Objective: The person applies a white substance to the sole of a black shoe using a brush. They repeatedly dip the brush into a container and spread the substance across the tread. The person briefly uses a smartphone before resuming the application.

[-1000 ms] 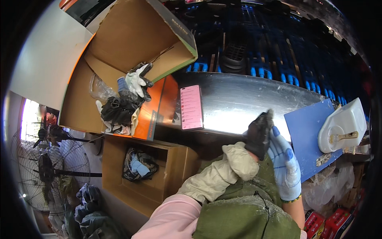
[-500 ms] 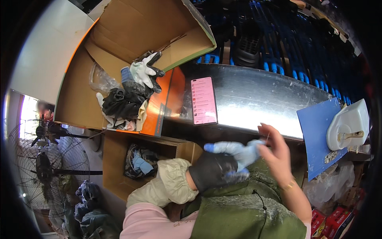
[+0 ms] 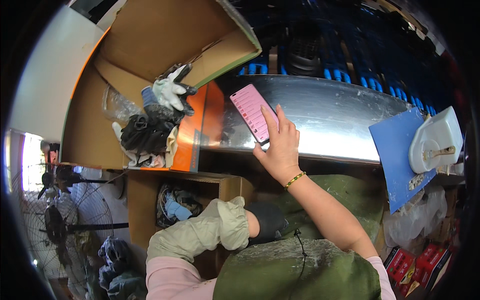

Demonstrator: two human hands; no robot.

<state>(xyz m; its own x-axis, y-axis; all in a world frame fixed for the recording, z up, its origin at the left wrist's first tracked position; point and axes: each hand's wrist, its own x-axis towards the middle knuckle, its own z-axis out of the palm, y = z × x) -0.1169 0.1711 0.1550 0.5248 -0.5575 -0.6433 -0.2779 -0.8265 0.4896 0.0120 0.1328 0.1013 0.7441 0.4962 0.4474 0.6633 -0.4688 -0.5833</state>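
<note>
A smartphone [image 3: 242, 104] with a pink screen lies slanted on the metal bench top. Over its lower right part is my bare right hand [image 3: 282, 145], with a beaded bracelet at the wrist. The index finger reaches over the screen, the thumb is by the lower end, and the fingers are spread. My left hand [image 3: 265, 222] is low at my lap, against the green apron [image 3: 300, 270]. A dark glove covers it below a cream sleeve cover, and its fingers are hidden.
An open carton [image 3: 82, 130] at the left holds work gloves [image 3: 167, 95]. Below it stands a smaller cardboard box [image 3: 237, 187]. On the right are a blue board [image 3: 392, 150] and a white container [image 3: 440, 137] with a brush. A caged fan [image 3: 55, 220] stands at far left.
My right hand has left the gloved left hand's light blue fingers and moved up to the phone. The phone has turned to a slant. My left hand has dropped toward my lap.
</note>
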